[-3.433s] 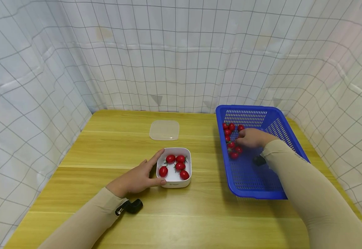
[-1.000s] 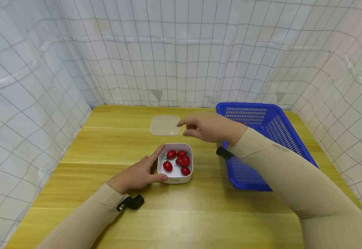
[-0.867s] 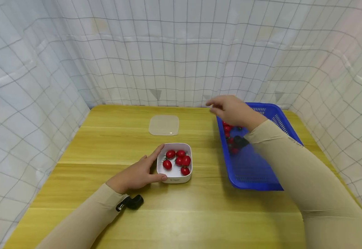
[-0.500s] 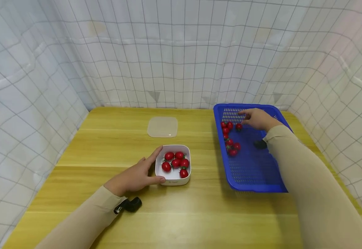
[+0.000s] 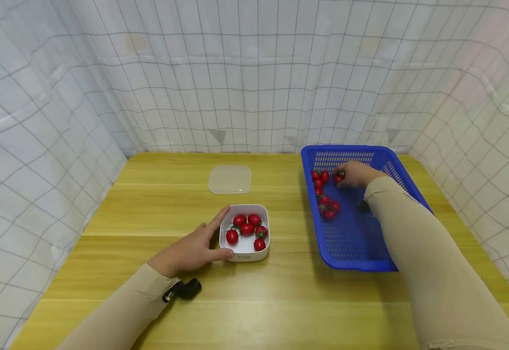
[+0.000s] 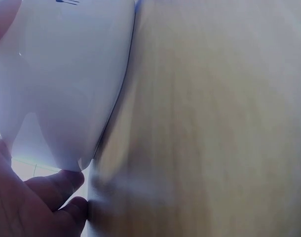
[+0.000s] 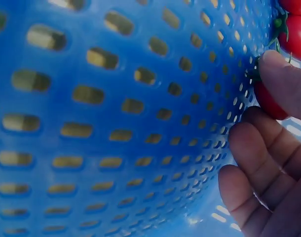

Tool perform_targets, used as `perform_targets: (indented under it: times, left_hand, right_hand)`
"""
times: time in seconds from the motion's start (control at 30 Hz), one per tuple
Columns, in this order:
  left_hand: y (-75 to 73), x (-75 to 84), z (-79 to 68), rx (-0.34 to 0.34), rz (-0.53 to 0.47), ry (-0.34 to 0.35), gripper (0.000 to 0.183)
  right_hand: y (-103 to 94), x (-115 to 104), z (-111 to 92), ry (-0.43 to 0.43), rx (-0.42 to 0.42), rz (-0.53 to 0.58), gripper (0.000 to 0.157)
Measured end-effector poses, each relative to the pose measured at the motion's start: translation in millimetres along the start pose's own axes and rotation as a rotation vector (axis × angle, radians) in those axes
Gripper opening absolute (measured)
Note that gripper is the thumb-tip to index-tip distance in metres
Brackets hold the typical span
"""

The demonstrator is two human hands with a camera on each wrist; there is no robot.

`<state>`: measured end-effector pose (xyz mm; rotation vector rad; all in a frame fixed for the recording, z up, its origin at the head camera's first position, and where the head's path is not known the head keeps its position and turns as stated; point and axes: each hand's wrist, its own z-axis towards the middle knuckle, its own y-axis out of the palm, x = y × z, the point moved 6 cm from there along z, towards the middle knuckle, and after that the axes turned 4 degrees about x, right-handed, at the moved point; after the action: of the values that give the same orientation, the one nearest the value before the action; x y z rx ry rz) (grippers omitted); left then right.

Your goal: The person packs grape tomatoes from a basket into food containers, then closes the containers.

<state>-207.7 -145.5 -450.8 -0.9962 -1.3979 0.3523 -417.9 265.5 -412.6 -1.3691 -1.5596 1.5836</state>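
Right hand (head view): right hand point(image 5: 356, 175) lower than a moment ago, from hovering above to reaching a lone cherry tomato point(image 5: 338, 179) in the far part of the blue basket point(image 5: 350, 236).
Box count (head view): six tomatoes point(image 5: 247, 229) in the white box point(image 5: 254, 256), against five a few seconds ago; judged one further along, more remaining on the basket's left side.
Left hand (head view): left hand point(image 5: 193, 250) steadies the box's left side, thumb and index finger spread apart across it.
Lid (head view): flat, translucent, rounded corners; lid point(image 5: 230, 180) beyond the box on the yellow wood-grain table point(image 5: 298, 301).
Box wall (left wrist view): smooth, glossy, rounded; thumb and fingers hold it from opposite sides.
Basket and tomato (right wrist view): slotted plastic; thumb and index finger pinch the glossy, green-stemmed tomato, other fingers loosely bent.
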Motion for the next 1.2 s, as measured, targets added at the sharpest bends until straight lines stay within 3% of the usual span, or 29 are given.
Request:
perform_targets:
  times: [0.2, 0.5, 0.8, 1.2]
  left_hand:
    - [-0.7, 0.4, -0.7, -0.002, -0.003, -0.003, 0.108]
    - [-0.1, 0.9, -1.7, -0.007, -0.035, -0.017, 0.108]
    - [0.7, 1.2, 0.1, -0.004, -0.05, -0.014, 0.108]
    - [0.3, 1.7, -0.9, 0.003, -0.032, -0.016, 0.108]
  right_hand:
    - [-0.8, 0.5, 2.0, -0.001, -0.009, -0.027, 0.043]
    - [-12.7, -7.6, -4.4, 0.065, 0.001, 0.049, 0.04]
    - [-23.3, -17.5, -8.1, 0.033, 0.02, 0.083, 0.039]
    - [-21.5, -15.4, -8.7, 0.031, 0.031, 0.097, 0.039]
